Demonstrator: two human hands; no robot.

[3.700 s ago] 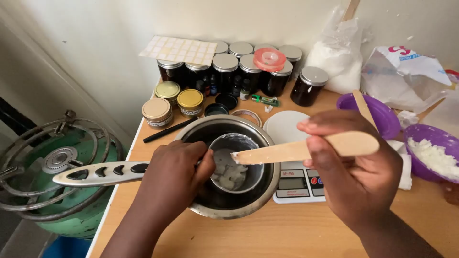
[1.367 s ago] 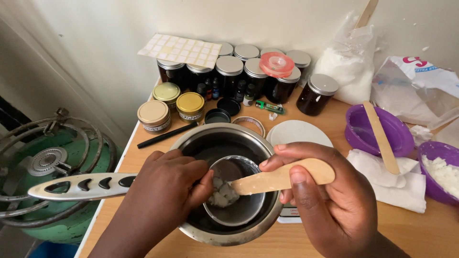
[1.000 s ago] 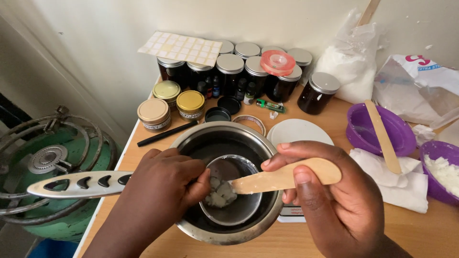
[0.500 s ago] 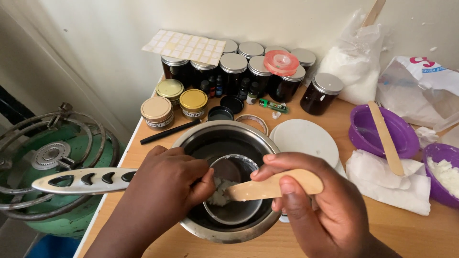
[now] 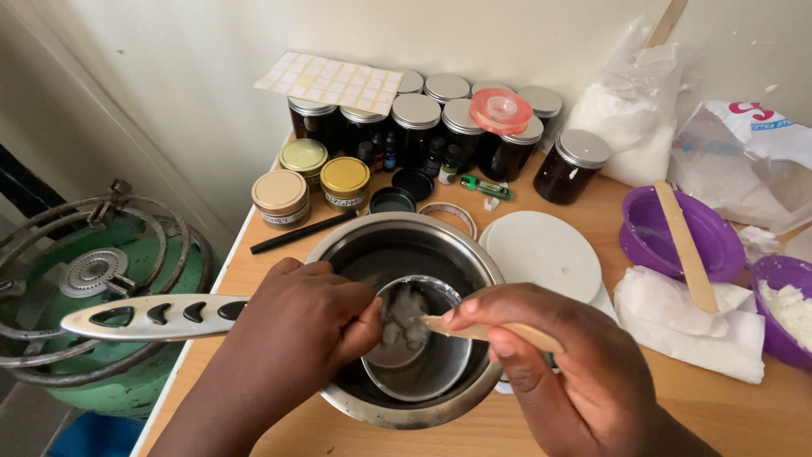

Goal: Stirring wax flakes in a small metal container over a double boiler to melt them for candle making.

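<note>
Gripping the small steel cup (image 5: 419, 355) rim inside the saucepan (image 5: 406, 245) with your left hand (image 5: 296, 326), your right hand (image 5: 554, 372) pinches the wooden spatula (image 5: 474, 329), tip in white wax (image 5: 404, 309).

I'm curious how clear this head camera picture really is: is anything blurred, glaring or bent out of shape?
Head view: even, soft light with faint shadows; the white lumps in the small steel cup and the tip of the flat wooden stirring stick are smeared, seemingly by motion; bright reflections line the rim of the large steel saucepan; the green gas burner at the left edge looks stretched by the wide lens; the dark lidded jars stay sharp.
</note>
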